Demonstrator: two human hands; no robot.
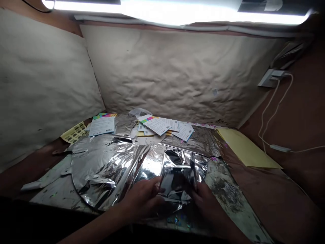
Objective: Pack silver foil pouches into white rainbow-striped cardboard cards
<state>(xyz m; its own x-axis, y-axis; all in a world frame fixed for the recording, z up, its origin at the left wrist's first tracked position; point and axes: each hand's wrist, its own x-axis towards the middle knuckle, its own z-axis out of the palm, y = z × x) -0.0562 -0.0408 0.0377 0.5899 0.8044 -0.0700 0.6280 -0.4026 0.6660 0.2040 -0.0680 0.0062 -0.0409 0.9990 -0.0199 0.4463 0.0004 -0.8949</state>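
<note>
Near the front of the table, a glossy, dark silver rectangular packet (175, 183) is held between both hands. Its mirror-like surface reflects the light, and I cannot tell whether it is a foil pouch or a stack of sheets. My left hand (144, 196) grips its left edge, thumb on top and fingers curled beneath. On the opposite edge my right hand (204, 196) is closed, partly in shadow. Under and behind the packet lies crinkled silver film (101, 162) with a rounded left edge.
Printed cards (157, 125) lie piled at the back, with another stack of cards (102, 126) to their left. A yellow printed sheet (74, 133) is at far left, a plain yellow sheet (247, 149) at right. White cables (270, 112) hang from a wall socket (271, 78).
</note>
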